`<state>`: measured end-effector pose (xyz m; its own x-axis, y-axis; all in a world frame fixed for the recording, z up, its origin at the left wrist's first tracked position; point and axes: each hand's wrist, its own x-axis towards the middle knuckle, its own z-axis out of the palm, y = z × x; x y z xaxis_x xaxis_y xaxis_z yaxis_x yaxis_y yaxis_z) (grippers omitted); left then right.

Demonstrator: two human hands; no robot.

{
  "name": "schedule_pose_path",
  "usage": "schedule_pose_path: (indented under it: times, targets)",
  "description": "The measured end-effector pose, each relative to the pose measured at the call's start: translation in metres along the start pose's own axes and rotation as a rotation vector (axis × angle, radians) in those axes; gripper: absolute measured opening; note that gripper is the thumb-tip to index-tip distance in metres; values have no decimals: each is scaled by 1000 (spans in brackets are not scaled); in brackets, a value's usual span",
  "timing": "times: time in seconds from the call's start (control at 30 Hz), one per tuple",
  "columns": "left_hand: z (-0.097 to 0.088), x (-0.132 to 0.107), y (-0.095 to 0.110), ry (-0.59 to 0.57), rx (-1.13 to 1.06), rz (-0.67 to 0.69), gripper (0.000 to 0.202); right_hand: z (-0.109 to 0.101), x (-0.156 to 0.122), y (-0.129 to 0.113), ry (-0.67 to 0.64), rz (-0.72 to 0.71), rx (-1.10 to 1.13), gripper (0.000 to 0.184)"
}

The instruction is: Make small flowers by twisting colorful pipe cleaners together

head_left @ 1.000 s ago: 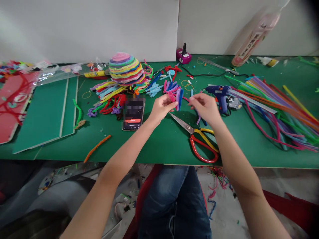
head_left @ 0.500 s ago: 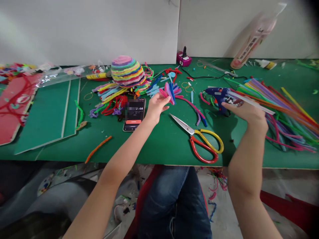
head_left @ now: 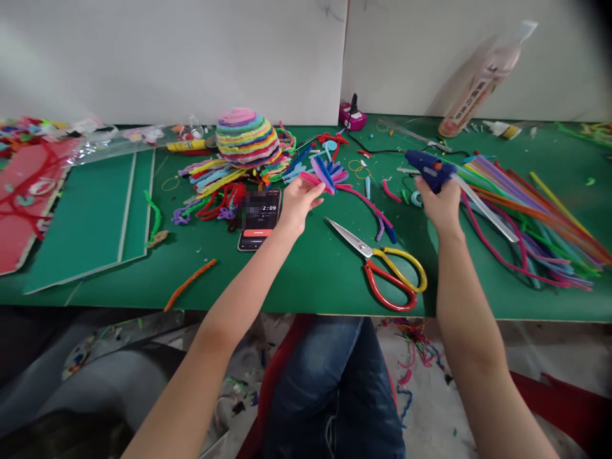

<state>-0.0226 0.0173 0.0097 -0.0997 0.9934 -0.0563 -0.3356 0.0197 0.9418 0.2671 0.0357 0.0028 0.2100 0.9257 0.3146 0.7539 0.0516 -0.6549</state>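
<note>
My left hand [head_left: 300, 205] pinches a small bunch of looped pipe cleaners [head_left: 326, 173] in pink, purple and blue, held just above the table. Wrapped round the handle of a blue hot glue gun [head_left: 431, 169] is my right hand [head_left: 440, 201]; the gun's nozzle points left and a clear glue stick [head_left: 488, 209] sticks out of its back. Between my hands lie large scissors [head_left: 370, 254] with one yellow and one red handle, blades pointing up and left. Pink and blue pipe cleaner lengths [head_left: 370, 207] trail on the table beside the bunch.
A striped pipe cleaner dome [head_left: 246, 137] stands at the back, and a phone [head_left: 259, 220] showing a timer lies before it. Long pipe cleaners [head_left: 535, 210] are heaped at right. A green board [head_left: 90, 223] lies left. A bagged pink package [head_left: 482, 83] leans on the wall.
My right hand has closed round the glue gun's handle and lifted it up and slightly right off the table. The left hand with the bunch has hardly moved.
</note>
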Motion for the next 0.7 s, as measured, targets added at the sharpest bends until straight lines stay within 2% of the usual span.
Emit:
schedule_pose_path:
  times: [0.07,0.13,0.2,0.3,0.43,0.7]
  targets:
    - [-1,1,1,2,-38,-1,26,-2,-4,-10,-12,28,256,34]
    - [-1,2,2,-16,-74,-21,25,-4,-11,-25,-83,56,469,28]
    - [-2,3,3,-42,-91,-61,25,-4,-20,-40,-165,58,566,27]
    - [-3,4,4,-97,-85,-120,26,0,-32,-56,-252,84,586,27]
    - [-3,2,3,-206,-81,-146,26,9,-40,-61,-302,89,542,31]
    - [-1,-1,4,-260,-66,-142,26,14,-42,-60,-280,43,496,27]
